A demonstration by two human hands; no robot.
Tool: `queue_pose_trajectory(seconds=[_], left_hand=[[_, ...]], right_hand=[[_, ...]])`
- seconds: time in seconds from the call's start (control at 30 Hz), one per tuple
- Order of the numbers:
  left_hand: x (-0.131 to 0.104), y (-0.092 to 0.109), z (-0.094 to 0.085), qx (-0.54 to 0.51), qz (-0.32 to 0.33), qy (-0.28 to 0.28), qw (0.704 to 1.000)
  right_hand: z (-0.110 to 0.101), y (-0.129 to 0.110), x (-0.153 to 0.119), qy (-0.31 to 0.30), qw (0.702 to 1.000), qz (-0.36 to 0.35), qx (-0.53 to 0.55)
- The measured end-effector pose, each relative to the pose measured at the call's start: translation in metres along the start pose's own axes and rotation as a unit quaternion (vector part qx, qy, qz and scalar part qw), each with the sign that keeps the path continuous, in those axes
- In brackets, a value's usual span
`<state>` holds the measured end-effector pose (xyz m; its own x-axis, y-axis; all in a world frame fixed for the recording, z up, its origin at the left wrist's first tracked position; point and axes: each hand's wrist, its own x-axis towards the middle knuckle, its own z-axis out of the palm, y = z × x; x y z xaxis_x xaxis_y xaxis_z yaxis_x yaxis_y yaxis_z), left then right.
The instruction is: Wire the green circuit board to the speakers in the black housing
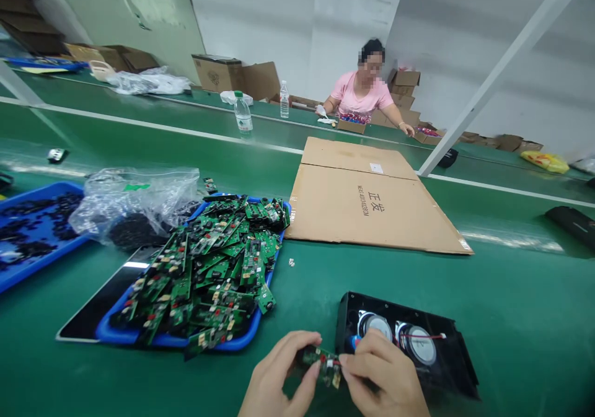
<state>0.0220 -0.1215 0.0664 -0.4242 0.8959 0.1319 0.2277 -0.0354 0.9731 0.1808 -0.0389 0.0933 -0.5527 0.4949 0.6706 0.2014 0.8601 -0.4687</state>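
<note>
At the bottom centre of the frame, the left hand point(279, 377) and right hand point(381, 373) pinch a small board point(321, 362) between their fingertips, each clamped on one end. It sits just left of the black speaker case point(458, 358), joined by thin wires. The board looks light, stiff and fragile, best held by its edges. A blue tray point(111, 331) of boards lies at left.
</note>
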Motion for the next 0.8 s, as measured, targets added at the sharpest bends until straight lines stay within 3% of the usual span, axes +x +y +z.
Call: queue_pose_trajectory(seconds=[0.13, 0.23, 0.43, 0.7, 0.8], left_hand=[[0.002, -0.011, -0.005, 0.026, 0.045, -0.039, 0.998], [-0.001, -0.017, -0.005, 0.011, 0.011, -0.058, 0.998], [-0.002, -0.022, -0.006, 0.019, -0.063, -0.099, 0.993], [0.001, -0.031, 0.000, 0.089, 0.062, -0.083, 0.991], [0.002, -0.035, 0.000, 0.138, 0.112, -0.106, 0.978]], right_hand=[[0.007, -0.001, 0.000, -0.008, 0.990, -0.077, -0.117], [0.010, 0.000, 0.000, 0.006, 0.980, -0.114, -0.163], [0.009, 0.003, 0.003, -0.014, 0.975, -0.162, -0.154], [0.005, 0.004, 0.003, -0.087, 0.950, -0.199, -0.225], [0.001, 0.001, 0.008, -0.080, 0.946, -0.198, -0.246]])
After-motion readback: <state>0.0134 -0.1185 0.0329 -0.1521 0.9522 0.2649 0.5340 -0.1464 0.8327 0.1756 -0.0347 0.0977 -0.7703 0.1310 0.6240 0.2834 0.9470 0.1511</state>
